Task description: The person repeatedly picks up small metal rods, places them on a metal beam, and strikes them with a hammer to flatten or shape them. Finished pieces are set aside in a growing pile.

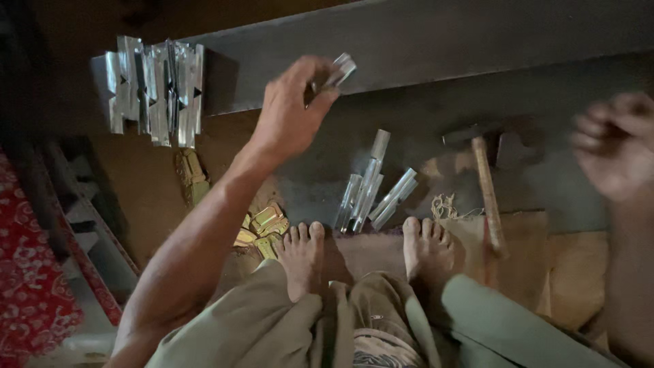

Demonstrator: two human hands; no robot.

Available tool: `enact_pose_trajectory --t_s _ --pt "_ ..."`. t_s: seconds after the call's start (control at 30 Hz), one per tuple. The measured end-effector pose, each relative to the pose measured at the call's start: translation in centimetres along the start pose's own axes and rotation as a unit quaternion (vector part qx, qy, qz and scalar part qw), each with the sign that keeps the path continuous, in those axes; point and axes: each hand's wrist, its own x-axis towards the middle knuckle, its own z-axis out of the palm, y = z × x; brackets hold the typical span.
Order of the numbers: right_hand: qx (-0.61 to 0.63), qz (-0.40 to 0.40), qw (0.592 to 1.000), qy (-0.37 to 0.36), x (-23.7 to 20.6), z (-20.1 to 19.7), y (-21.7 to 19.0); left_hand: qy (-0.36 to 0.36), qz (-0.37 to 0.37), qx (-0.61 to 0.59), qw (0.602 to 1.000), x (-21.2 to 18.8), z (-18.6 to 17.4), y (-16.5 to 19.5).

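Open: dark slab (pixel 436 112) between metal stack (pixel 155 88) and hammer (pixel 487 184) | Blocked: loose metal strips (pixel 371 191) before the feet; brass pieces (pixel 262 228) lower left

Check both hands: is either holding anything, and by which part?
The left hand pinches a small shiny metal piece by its lower end, between thumb and fingertips. The right hand is blurred; no object shows in it.

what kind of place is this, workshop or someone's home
Most likely a small metalwork workshop where the person works barefoot on the floor. The left hand holds a small shiny metal piece, more silver metal strips lie by the feet, and a wooden-handled hammer rests near a dark steel beam.
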Motion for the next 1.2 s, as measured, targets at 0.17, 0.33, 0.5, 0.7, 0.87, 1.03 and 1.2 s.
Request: enact_pose_trajectory --t_s 0.17,0.33,0.5,0.7,0.87,1.03,1.2 --pt "-0.195 -0.042 0.971 -0.13 7.4 1.1 1.2 0.071 0.076 0.147 0.984 1.1 -0.9 -2.4" --pt "-0.509 -0.144 0.828 -0.185 9.2 13.3 1.0 0.057 0.068 0.189 0.978 0.5 -0.9 -5.2" --pt "-0.591 -0.29 0.735 -0.162 9.7 19.9 2.0 0.086 0.104 0.163 0.977 0.3 -1.3 -7.2" --pt "-0.476 -0.193 0.855 -0.068 9.6 12.5 3.5 0.111 0.121 0.115 0.98 -0.1 -2.0 -7.7" --pt "-0.736 -0.154 0.657 -0.055 0.8 3.8 6.7 0.118 0.112 0.103 0.981 -0.1 -2.0 -7.8" --pt "-0.717 0.092 0.689 -0.052 -5.8 -0.7 11.9 0.121 0.106 0.093 0.983 -0.2 -1.8 -8.1" --pt "-0.669 0.072 0.74 0.023 -7.1 -1.1 12.1 0.116 0.105 0.091 0.984 -0.1 -1.8 -8.4"
